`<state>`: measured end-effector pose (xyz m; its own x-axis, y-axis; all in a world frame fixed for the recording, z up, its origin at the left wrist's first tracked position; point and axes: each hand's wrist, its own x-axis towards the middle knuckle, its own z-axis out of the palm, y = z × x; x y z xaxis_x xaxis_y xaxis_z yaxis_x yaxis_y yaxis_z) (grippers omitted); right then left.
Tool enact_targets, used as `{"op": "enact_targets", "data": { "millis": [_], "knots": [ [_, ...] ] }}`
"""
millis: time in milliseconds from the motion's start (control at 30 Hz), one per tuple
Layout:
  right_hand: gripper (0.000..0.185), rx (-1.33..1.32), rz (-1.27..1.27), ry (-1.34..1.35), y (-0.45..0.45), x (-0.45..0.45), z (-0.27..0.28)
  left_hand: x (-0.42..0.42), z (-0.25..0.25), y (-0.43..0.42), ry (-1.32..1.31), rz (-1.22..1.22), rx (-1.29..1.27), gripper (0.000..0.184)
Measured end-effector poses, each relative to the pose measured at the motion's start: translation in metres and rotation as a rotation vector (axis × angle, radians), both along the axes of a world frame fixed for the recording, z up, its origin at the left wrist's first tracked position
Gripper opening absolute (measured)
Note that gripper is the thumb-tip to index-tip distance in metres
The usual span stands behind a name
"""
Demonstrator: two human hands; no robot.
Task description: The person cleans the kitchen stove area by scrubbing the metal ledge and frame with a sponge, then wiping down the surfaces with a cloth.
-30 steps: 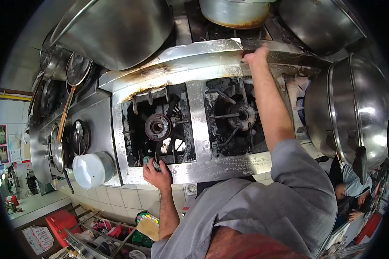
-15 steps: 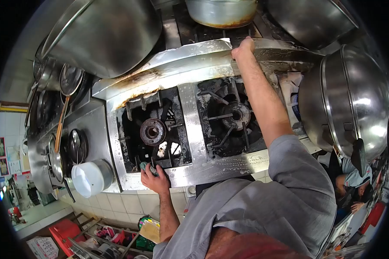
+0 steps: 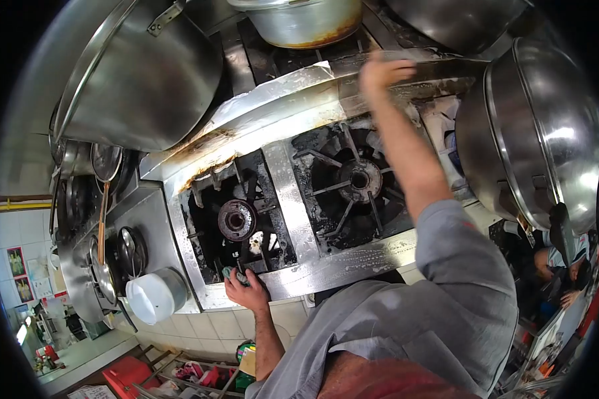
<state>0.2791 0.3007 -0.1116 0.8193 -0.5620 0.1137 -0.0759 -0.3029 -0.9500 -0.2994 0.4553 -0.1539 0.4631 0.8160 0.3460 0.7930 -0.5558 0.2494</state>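
My left hand (image 3: 246, 291) is closed round a green scouring pad (image 3: 238, 276) at the stove's front edge, just below the left burner (image 3: 237, 220). At the metal backsplash (image 3: 293, 100) behind the stove is my right hand (image 3: 386, 72), blurred by motion with its fingers apart and nothing visible in it. My right forearm passes over the side of the right burner (image 3: 359, 179). Wet, soapy marks cover the steel stove top (image 3: 291, 199), and brown grime stains the backsplash above the left burner.
A huge pot (image 3: 146, 80) stands at the back left, a stained pot (image 3: 306, 25) behind the backsplash. Large steel pots (image 3: 546, 133) crowd the right. A white tub (image 3: 156, 296) and pans (image 3: 132, 251) sit left. Another person (image 3: 566, 272) is at the far right.
My right hand has moved off its spot on the backsplash, and its fingers have spread. The left hand stays at the front edge with the pad. The view has shifted.
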Motion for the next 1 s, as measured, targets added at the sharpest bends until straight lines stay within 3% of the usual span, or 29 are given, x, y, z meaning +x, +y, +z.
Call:
{"op": "enact_targets", "data": {
  "millis": [33,67,100,133,167,200,267,300,367,433,467,533,567,667,733,800,833,867,900,933,1000],
  "knots": [
    [0.101,0.034,-0.082,-0.041,-0.039,0.03,-0.002,0.0,0.0,0.002,-0.009,0.003,0.002,0.039],
    [0.101,0.231,-0.081,0.04,-0.075,0.041,0.017,0.002,0.0,0.003,-0.01,0.01,0.006,0.039],
    [0.08,0.422,-0.208,0.056,-0.111,0.069,0.01,0.003,0.0,0.003,-0.006,0.013,0.005,0.039],
    [0.045,0.653,-0.203,0.023,-0.14,0.081,0.018,0.002,0.001,0.001,0.0,0.013,0.002,0.039],
    [0.021,0.817,-0.401,-0.042,-0.149,0.087,0.028,0.002,0.002,0.001,0.006,0.017,-0.009,0.039],
    [0.023,0.637,-0.4,0.051,-0.149,0.068,0.048,0.003,0.002,0.001,0.0,0.018,-0.015,0.039],
    [0.024,0.739,-0.48,-0.144,-0.166,0.096,0.006,0.002,0.004,0.001,0.017,0.016,-0.013,0.039],
    [0.024,0.74,-0.48,-0.148,-0.16,0.077,0.014,0.002,0.003,0.001,0.019,0.015,-0.009,0.039],
    [0.028,-0.002,-0.179,-0.276,-0.134,0.018,0.025,0.001,0.001,0.001,0.011,0.017,-0.008,0.039],
    [0.031,-0.36,0.171,-0.706,-0.095,-0.025,0.018,0.001,0.002,0.002,0.01,0.015,-0.006,0.039],
    [0.032,-0.446,0.325,-0.646,-0.073,-0.046,0.022,0.0,0.002,0.002,0.014,0.018,-0.003,0.039],
    [0.039,-1.003,0.778,-0.275,-0.046,-0.069,0.029,0.001,0.001,0.001,0.012,0.015,-0.002,0.039],
    [0.044,-1.094,0.633,-0.664,-0.035,-0.066,-0.007,0.0,0.001,0.001,0.006,0.009,0.002,0.039],
    [0.049,-0.958,0.709,-0.618,-0.026,-0.068,0.002,0.001,0.0,0.001,0.001,0.015,0.005,0.039],
    [0.051,-1.006,0.73,-0.547,-0.027,-0.062,0.009,-0.003,-0.004,0.003,-0.012,0.001,0.001,0.038],
    [0.047,-1.139,0.743,-0.625,-0.03,-0.056,0.007,-0.002,-0.003,0.002,0.016,0.009,0.006,0.039],
    [0.039,-1.055,0.79,-0.685,-0.049,-0.041,0.011,-0.002,0.0,0.002,0.012,0.004,-0.002,0.039],
    [0.035,-0.948,0.737,-0.618,-0.069,-0.022,0.01,0.0,0.001,0.0,0.005,0.005,-0.011,0.04],
    [0.035,-1.03,0.692,-0.333,-0.09,-0.029,0.044,0.0,0.0,0.001,-0.003,0.004,0.015,0.04],
    [0.033,-1.127,0.536,-0.569,-0.108,-0.003,0.019,0.0,0.001,0.002,-0.011,0.015,0.022,0.04],
    [0.04,-1.201,0.515,-0.585,-0.105,-0.005,0.035,0.0,0.001,0.001,0.007,0.017,0.002,0.04]
  ]
}}
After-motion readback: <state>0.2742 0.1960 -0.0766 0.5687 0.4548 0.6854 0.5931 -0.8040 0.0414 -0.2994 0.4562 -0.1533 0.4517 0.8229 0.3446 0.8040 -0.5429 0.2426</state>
